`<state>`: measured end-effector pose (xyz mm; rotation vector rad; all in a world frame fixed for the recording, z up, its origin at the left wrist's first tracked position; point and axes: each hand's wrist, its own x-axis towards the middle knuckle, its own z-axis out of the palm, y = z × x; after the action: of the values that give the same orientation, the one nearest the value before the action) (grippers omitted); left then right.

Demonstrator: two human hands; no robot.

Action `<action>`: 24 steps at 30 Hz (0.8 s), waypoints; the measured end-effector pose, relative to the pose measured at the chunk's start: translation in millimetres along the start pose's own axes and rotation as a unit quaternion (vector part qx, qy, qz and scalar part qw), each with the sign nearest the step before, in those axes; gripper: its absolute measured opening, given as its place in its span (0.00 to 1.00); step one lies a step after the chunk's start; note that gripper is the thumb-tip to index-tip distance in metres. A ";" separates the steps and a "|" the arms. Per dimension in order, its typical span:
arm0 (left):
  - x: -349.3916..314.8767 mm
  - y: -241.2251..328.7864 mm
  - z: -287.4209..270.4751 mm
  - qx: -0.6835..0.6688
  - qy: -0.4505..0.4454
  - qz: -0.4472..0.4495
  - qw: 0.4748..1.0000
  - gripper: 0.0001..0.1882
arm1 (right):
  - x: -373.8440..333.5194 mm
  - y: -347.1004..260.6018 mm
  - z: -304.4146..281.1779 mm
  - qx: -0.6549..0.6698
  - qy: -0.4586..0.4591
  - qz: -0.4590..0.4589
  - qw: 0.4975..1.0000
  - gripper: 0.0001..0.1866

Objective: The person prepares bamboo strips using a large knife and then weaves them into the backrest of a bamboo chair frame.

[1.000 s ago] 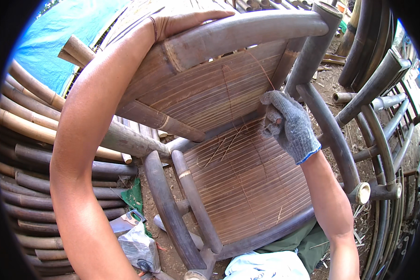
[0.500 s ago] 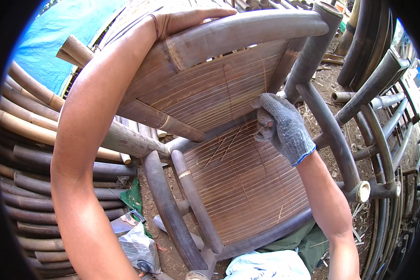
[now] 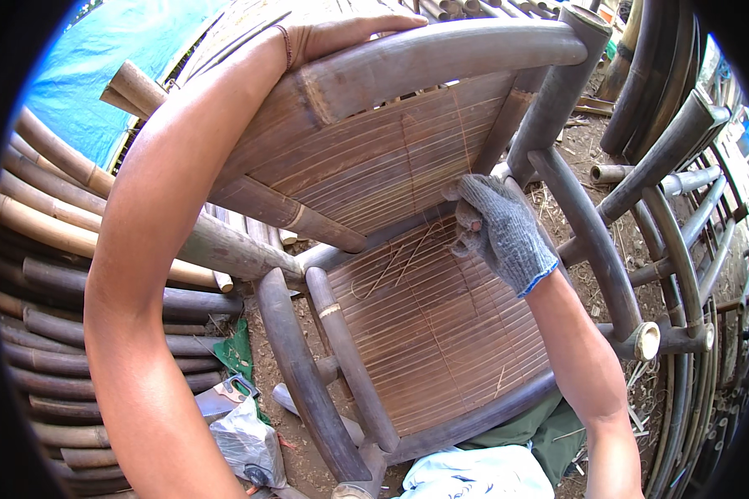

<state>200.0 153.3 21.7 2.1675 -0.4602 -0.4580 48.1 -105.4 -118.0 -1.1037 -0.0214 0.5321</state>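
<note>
A dark bamboo chair [image 3: 437, 61] stands tilted before me, with thin slats across its backrest [image 3: 366, 158] and seat [image 3: 441, 333]. My left hand [image 3: 349, 35] lies along the top rail, fingers stretched out over its far side and partly hidden. Low in front of the backrest, near the right rear corner of the seat, my right hand [image 3: 506, 231] wears a grey knit glove with a blue cuff. Its fingers are curled together; whatever they hold is hidden. A thin strand runs down the slats toward the glove. Loose thin strands [image 3: 404, 259] lie on the seat's rear part.
Bamboo poles [image 3: 66, 358] are stacked at the left. A handsaw [image 3: 225, 397] and a clear plastic bag [image 3: 248, 445] lie beside the chair's left side. Another bamboo frame [image 3: 670, 241] stands at the right. A blue tarp [image 3: 125, 66] covers the far left.
My right hand has shifted slightly down, and its fingertips have moved a little left. The left hand stays on the top rail with hardly any movement.
</note>
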 end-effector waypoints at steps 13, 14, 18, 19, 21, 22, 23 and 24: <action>-12.6 25.8 18.2 0.052 0.041 -0.012 0.998 0.35 | -2.8 0.1 -1.5 -0.043 0.011 0.017 0.999 0.14; -13.5 25.8 17.1 0.059 0.039 -0.013 0.997 0.36 | -2.1 1.2 -1.7 -0.044 0.012 0.023 0.999 0.14; -15.9 31.9 18.9 0.065 0.036 -0.004 0.997 0.41 | -2.7 2.7 -3.8 -0.041 0.015 0.018 0.999 0.15; -16.3 31.8 18.8 0.062 0.036 -0.011 0.997 0.41 | -2.7 3.0 -3.6 -0.040 0.013 0.017 0.999 0.15; -17.0 32.4 18.5 0.058 0.036 -0.033 0.997 0.41 | -2.2 4.5 -4.7 -0.037 0.012 0.018 0.999 0.15; -16.9 33.1 18.8 0.057 0.035 -0.047 0.997 0.40 | -1.6 6.3 -6.4 -0.035 0.015 0.021 0.999 0.15; -16.4 33.5 19.9 0.049 0.033 -0.047 0.997 0.39 | -1.6 7.2 -7.9 -0.033 0.017 0.023 0.999 0.15; -16.5 32.0 19.1 0.042 0.032 -0.047 0.997 0.39 | -2.6 7.5 -8.2 -0.032 0.019 0.017 0.999 0.15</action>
<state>171.4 130.1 39.2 2.2848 -0.3484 -0.4250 45.1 -110.9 -127.6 -1.1788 0.0125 0.5434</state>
